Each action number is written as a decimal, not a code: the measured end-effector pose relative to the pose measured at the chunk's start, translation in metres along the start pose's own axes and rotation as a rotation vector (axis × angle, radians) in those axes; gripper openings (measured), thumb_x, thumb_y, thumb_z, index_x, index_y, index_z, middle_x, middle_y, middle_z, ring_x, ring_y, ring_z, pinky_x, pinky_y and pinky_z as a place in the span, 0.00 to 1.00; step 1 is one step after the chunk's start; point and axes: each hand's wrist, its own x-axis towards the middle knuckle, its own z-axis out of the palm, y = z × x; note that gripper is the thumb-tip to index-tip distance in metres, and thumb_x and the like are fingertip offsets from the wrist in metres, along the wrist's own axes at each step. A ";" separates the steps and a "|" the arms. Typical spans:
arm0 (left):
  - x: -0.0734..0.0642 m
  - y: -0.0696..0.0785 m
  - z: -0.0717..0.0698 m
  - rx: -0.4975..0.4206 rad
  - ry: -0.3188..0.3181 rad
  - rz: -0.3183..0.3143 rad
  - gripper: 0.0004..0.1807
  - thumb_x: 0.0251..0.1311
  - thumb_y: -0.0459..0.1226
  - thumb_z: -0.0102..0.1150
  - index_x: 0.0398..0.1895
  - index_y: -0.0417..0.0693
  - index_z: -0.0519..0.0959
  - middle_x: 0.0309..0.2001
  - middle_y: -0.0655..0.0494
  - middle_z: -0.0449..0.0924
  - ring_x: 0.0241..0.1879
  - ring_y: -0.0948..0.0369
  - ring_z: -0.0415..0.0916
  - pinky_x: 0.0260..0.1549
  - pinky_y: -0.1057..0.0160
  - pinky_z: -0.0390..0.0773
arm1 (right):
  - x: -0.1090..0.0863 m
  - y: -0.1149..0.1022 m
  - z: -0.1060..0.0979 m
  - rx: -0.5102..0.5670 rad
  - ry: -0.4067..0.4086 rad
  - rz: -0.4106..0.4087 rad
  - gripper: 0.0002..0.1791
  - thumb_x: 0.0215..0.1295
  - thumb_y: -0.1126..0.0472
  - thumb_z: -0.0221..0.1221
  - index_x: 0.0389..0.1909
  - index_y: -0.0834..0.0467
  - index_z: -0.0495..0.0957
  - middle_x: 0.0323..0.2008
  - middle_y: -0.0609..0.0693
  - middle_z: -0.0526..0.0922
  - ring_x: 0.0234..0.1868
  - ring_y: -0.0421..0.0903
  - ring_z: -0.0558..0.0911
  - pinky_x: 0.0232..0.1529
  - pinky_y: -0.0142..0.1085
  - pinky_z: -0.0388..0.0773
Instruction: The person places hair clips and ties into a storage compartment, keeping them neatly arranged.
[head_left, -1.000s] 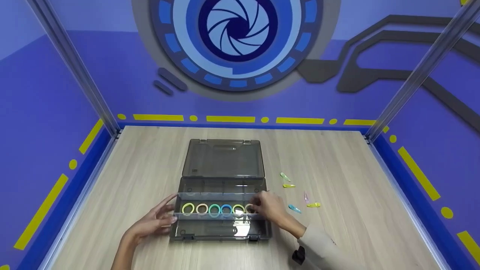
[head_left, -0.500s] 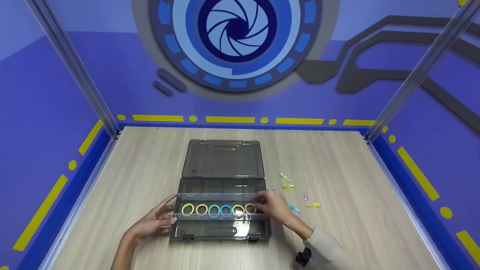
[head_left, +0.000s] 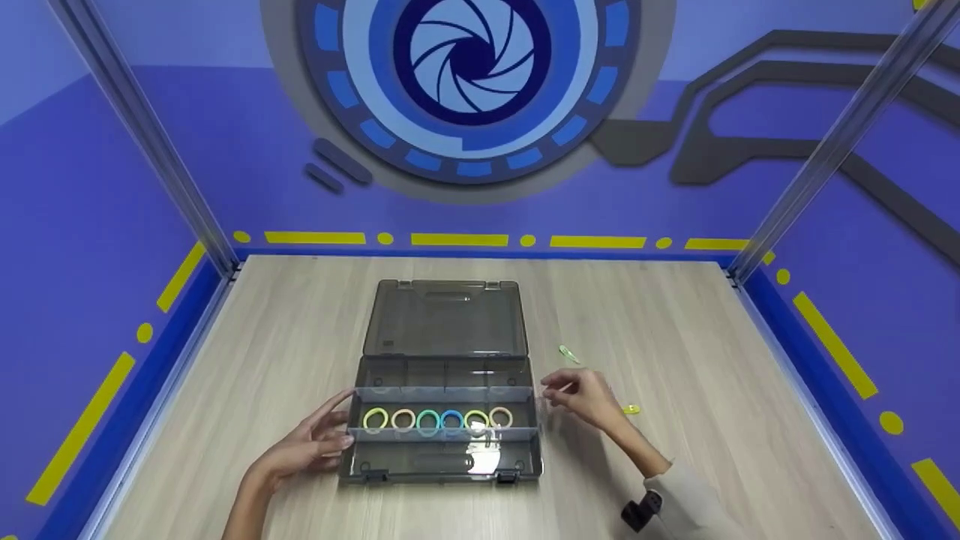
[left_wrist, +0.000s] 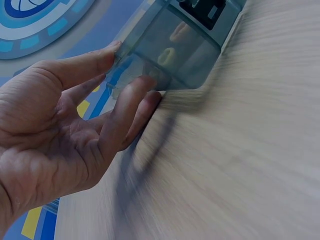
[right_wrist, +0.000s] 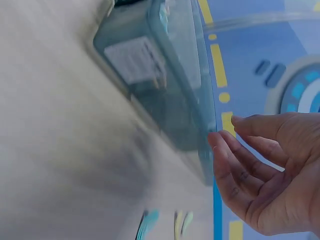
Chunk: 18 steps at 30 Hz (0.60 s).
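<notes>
A smoky clear storage box [head_left: 416,459] stands with its lid [head_left: 446,322] folded back. In its middle compartment several pastel hair ties lie in a row, from a yellow hair tie [head_left: 366,418] at the left to a pale beige hair tie [head_left: 511,418] at the right. My left hand [head_left: 304,446] touches the box's left side, fingertips and thumb against the wall. Just off the right side is my right hand [head_left: 585,396], loosely bent, with nothing visible between thumb and fingers [right_wrist: 227,192]. It hides some of the snap hair clips from the head view.
On the wood-look table [head_left: 300,315], right of the box, lie a green hair clip [head_left: 569,353] and a yellow hair clip [head_left: 631,409]. A blue hair clip [right_wrist: 147,223] shows in the right wrist view. Blue-purple panels [head_left: 225,150] enclose the back and sides.
My right hand has let go of the beige hair tie at the row's right end and moved right, out of the box. The left hand stays where it was.
</notes>
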 end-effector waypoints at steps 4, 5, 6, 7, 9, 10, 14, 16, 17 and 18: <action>0.000 0.000 0.000 -0.003 -0.006 0.006 0.48 0.69 0.40 0.63 0.84 0.59 0.44 0.77 0.29 0.49 0.58 0.55 0.75 0.48 0.57 0.81 | -0.007 0.015 -0.015 -0.002 0.018 0.012 0.08 0.63 0.70 0.67 0.41 0.70 0.86 0.35 0.63 0.90 0.30 0.52 0.89 0.28 0.28 0.80; 0.000 0.000 0.000 -0.004 -0.008 0.009 0.48 0.69 0.39 0.63 0.84 0.59 0.44 0.77 0.29 0.49 0.58 0.56 0.75 0.48 0.57 0.81 | -0.009 0.019 -0.019 -0.015 0.018 0.005 0.08 0.63 0.70 0.67 0.41 0.70 0.86 0.35 0.63 0.90 0.30 0.51 0.89 0.29 0.28 0.81; 0.000 0.000 0.000 -0.004 -0.011 0.011 0.48 0.69 0.39 0.63 0.84 0.59 0.44 0.77 0.29 0.49 0.58 0.56 0.75 0.48 0.58 0.81 | -0.011 0.022 -0.022 -0.034 0.019 0.000 0.08 0.62 0.69 0.67 0.40 0.70 0.86 0.35 0.63 0.90 0.30 0.49 0.88 0.30 0.28 0.81; 0.000 0.000 -0.001 -0.005 -0.013 0.013 0.48 0.69 0.39 0.63 0.84 0.59 0.44 0.77 0.29 0.49 0.57 0.56 0.74 0.47 0.58 0.81 | -0.013 0.026 -0.026 -0.054 0.018 -0.006 0.08 0.62 0.69 0.68 0.40 0.70 0.86 0.35 0.62 0.90 0.30 0.48 0.88 0.31 0.29 0.81; 0.000 0.000 -0.001 -0.001 -0.013 0.013 0.48 0.69 0.39 0.63 0.84 0.59 0.43 0.77 0.29 0.49 0.56 0.57 0.74 0.45 0.59 0.81 | -0.018 0.034 -0.031 -0.102 0.012 -0.024 0.07 0.62 0.68 0.68 0.39 0.68 0.87 0.35 0.60 0.90 0.31 0.45 0.87 0.33 0.29 0.80; 0.000 0.000 -0.001 0.000 -0.012 0.012 0.48 0.69 0.39 0.63 0.84 0.59 0.43 0.77 0.29 0.49 0.55 0.58 0.73 0.44 0.60 0.81 | -0.020 0.038 -0.033 -0.123 0.007 -0.040 0.07 0.62 0.68 0.68 0.39 0.67 0.87 0.35 0.60 0.90 0.32 0.45 0.87 0.34 0.29 0.81; 0.000 0.000 -0.001 0.007 -0.002 0.007 0.49 0.69 0.39 0.64 0.84 0.59 0.44 0.77 0.30 0.49 0.53 0.59 0.72 0.42 0.62 0.80 | -0.029 0.051 -0.037 -0.154 -0.021 -0.084 0.06 0.62 0.70 0.67 0.39 0.67 0.87 0.35 0.60 0.90 0.33 0.48 0.87 0.36 0.31 0.81; 0.000 0.000 0.000 0.008 -0.001 0.009 0.49 0.68 0.39 0.64 0.84 0.59 0.44 0.77 0.30 0.49 0.53 0.58 0.72 0.42 0.62 0.80 | -0.033 0.055 -0.038 -0.150 -0.035 -0.092 0.07 0.62 0.70 0.67 0.39 0.68 0.87 0.35 0.61 0.90 0.33 0.48 0.87 0.36 0.30 0.81; 0.000 0.000 0.000 0.008 -0.002 0.010 0.49 0.68 0.39 0.64 0.84 0.59 0.44 0.77 0.30 0.49 0.53 0.58 0.72 0.42 0.61 0.80 | -0.034 0.057 -0.038 -0.150 -0.040 -0.090 0.07 0.62 0.71 0.67 0.40 0.68 0.87 0.36 0.61 0.89 0.33 0.48 0.87 0.36 0.29 0.81; 0.000 0.000 0.000 0.008 -0.003 0.011 0.49 0.68 0.39 0.64 0.84 0.59 0.44 0.77 0.29 0.49 0.53 0.58 0.72 0.43 0.61 0.80 | -0.036 0.059 -0.038 -0.151 -0.045 -0.089 0.07 0.61 0.71 0.67 0.40 0.69 0.87 0.36 0.62 0.89 0.33 0.47 0.87 0.36 0.29 0.81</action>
